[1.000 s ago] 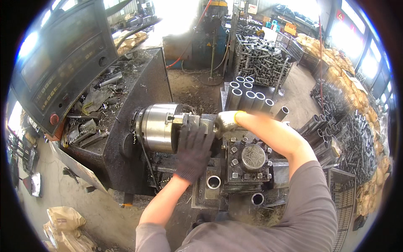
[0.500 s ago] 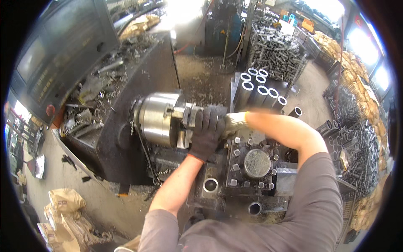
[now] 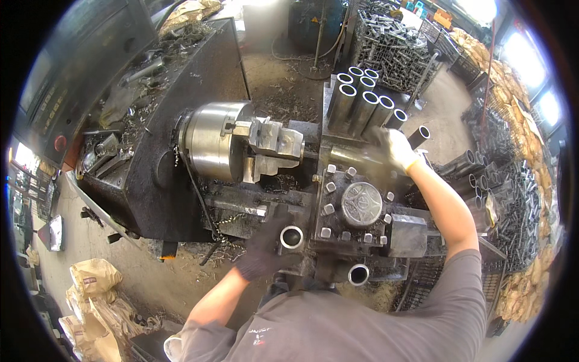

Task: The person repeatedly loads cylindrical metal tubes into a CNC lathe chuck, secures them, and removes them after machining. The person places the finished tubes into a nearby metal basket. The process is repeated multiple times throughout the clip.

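Observation:
My left hand [image 3: 265,247], in a dark glove, is closed around the side of an upright metal tube [image 3: 291,238] on the near side of the lathe. My right hand [image 3: 399,149], in a pale glove, is smeared by motion at the far right of the tool post [image 3: 362,204]. Beside its fingers lies a blurred horizontal cylinder [image 3: 356,158]; whether the hand holds it I cannot tell. Several steel tubes [image 3: 365,111] stand just beyond that hand. No hand touches the lathe chuck [image 3: 220,142], and its jaws [image 3: 274,142] are in plain view.
Another short tube [image 3: 358,275] stands near my body. Dark lathe housing [image 3: 181,108] with metal scraps on top fills the left. Wire baskets of metal parts [image 3: 392,60] stand at the back, more tubes [image 3: 464,163] at the right. Paper sacks [image 3: 96,277] lie on the floor at lower left.
Both hands have left the chuck jaws. The left has come back toward my body to the upright tube; the right has moved right, toward the standing tubes. The view has shifted slightly.

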`<move>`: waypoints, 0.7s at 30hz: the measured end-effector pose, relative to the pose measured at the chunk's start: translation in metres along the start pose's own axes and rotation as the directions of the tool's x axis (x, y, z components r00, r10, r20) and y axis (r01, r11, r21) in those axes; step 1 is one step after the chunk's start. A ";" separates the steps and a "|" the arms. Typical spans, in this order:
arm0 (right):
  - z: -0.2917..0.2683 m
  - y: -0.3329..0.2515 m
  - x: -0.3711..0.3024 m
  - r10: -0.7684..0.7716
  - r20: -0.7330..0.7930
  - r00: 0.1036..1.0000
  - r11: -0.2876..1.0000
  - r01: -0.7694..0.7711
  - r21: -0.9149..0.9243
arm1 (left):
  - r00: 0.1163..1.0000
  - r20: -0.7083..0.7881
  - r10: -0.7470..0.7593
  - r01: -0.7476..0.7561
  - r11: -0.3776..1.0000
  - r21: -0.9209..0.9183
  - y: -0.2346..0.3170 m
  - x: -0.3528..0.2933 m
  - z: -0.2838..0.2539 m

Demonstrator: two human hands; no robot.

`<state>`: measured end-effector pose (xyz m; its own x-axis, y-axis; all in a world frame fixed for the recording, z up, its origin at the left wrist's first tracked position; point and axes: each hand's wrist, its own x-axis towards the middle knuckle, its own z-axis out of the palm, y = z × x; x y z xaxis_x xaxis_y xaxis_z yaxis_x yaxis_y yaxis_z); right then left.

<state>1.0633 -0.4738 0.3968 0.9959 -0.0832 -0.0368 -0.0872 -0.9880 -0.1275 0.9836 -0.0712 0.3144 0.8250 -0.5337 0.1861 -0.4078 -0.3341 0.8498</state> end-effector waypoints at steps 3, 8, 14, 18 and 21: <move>-0.054 -0.073 -0.014 -0.358 -0.158 0.920 0.856 0.391 0.339 | 0.934 0.151 -0.325 0.343 0.933 -0.112 -0.015 0.014 0.028; -0.084 -0.145 -0.044 -0.877 -0.313 0.364 0.478 0.721 -0.502 | 0.967 0.201 -0.155 0.213 0.925 -0.314 0.030 0.091 -0.028; -0.089 -0.106 -0.024 -0.658 -0.131 0.742 0.738 0.598 -0.313 | 0.940 0.282 -0.192 0.049 0.894 0.446 0.093 0.134 -0.064; -0.072 -0.051 -0.014 -0.142 0.062 0.988 0.953 0.153 -0.263 | 0.926 0.050 -0.373 0.319 0.849 0.422 0.045 0.090 -0.082; -0.024 -0.035 0.008 -0.085 0.226 0.971 0.961 0.139 -0.240 | 0.932 0.008 -0.361 0.355 0.921 0.158 -0.006 0.044 -0.066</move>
<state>1.0755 -0.4425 0.4244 0.9681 0.0321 -0.2485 0.0612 -0.9920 0.1101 1.0481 -0.0413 0.3499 0.9133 -0.3834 -0.1374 -0.1445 -0.6205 0.7708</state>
